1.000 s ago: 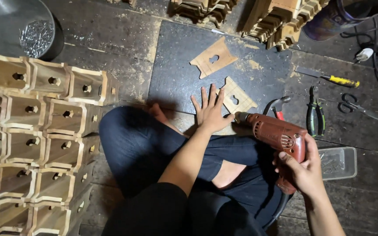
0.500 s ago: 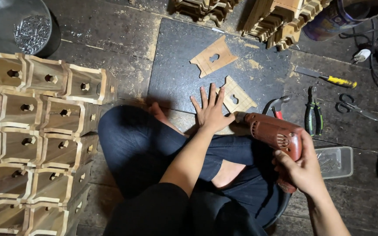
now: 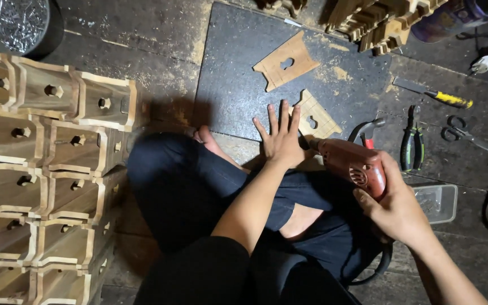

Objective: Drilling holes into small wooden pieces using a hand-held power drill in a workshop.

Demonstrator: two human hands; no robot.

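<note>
Two flat wooden cutouts lie on the dark mat [image 3: 232, 85]: a loose cutout [image 3: 285, 68] at twelve o'clock, and a pinned cutout [image 3: 314, 118] under the left hand [image 3: 280, 141], fingers spread flat. The right hand [image 3: 396, 212] wraps closed around one red drill [image 3: 351, 164] at three o'clock. Since earlier, neither hand has moved noticeably.

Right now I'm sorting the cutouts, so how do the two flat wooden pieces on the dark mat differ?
The far piece lies free and fully in view; the near piece is pinned under the left hand, partly hidden, with the drill in the right hand at its edge. The near piece looks paler, with grid lines; the far one looks plain. Both are flat, with a cut-out hole.
</note>
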